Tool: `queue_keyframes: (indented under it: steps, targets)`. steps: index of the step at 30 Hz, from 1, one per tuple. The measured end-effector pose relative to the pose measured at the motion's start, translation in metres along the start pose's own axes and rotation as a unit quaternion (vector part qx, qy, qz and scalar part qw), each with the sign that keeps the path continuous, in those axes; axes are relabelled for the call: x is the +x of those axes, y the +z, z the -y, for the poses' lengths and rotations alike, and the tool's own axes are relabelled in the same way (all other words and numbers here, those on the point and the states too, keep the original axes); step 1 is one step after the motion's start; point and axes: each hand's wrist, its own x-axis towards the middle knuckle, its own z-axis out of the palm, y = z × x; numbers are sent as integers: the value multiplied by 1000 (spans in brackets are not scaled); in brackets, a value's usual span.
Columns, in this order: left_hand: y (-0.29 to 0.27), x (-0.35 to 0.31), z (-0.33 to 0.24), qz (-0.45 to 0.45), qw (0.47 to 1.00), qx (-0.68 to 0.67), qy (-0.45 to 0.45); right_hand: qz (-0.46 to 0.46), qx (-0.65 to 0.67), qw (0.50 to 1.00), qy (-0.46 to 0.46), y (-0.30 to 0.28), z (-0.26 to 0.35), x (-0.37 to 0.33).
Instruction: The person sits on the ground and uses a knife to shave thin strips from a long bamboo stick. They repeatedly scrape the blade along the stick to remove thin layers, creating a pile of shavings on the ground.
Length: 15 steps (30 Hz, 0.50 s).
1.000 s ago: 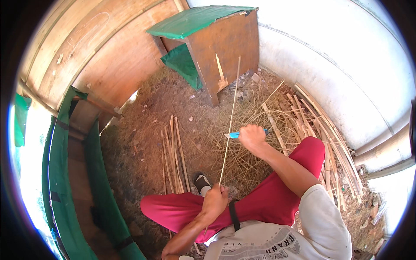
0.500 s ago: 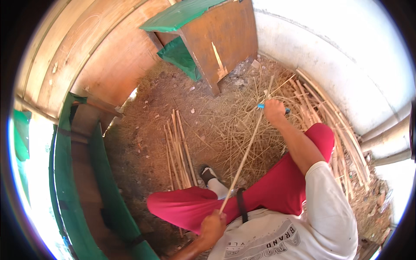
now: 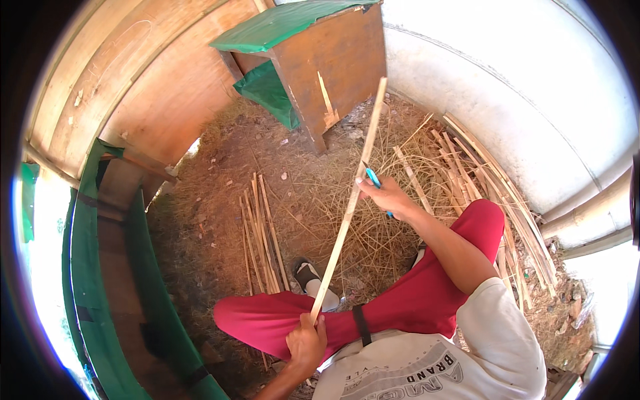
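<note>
My left hand [image 3: 307, 341] is closed round the lower end of a long, pale bamboo strip [image 3: 347, 217], just above my red-trousered lap. The strip slants up and away, its far end free in front of the wooden desk. My right hand [image 3: 391, 195] grips a slim blue tool [image 3: 373, 177] with a dark tip, which looks like a small knife; its blade cannot be made out. The thumb and tool are against the strip around its middle.
Thin shavings [image 3: 357, 247] cover the ground ahead. Bamboo strips lie in a bundle [image 3: 260, 233] at left and a larger pile [image 3: 497, 187] along the white wall. A green-topped wooden desk [image 3: 330, 63] stands ahead; a green-edged bench [image 3: 127, 267] stands at left.
The strip has turned, its broader face now showing. My right hand has come nearer and left, with its grip turned and the blue tool tilted. My left hand has shifted slightly left.
</note>
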Motion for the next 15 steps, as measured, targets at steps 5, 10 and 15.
queue_keyframes:
  steps: [5,10,15]
  targets:
    - [-5,13,-10,-46,998,36,29,5,171,983,62,2,31,-8]
    - [-26,42,-36,-99,982,94,127,-31,245,969,19,0,42,-5]
    - [-34,82,-75,-172,963,109,179,-32,233,972,4,7,58,-6]
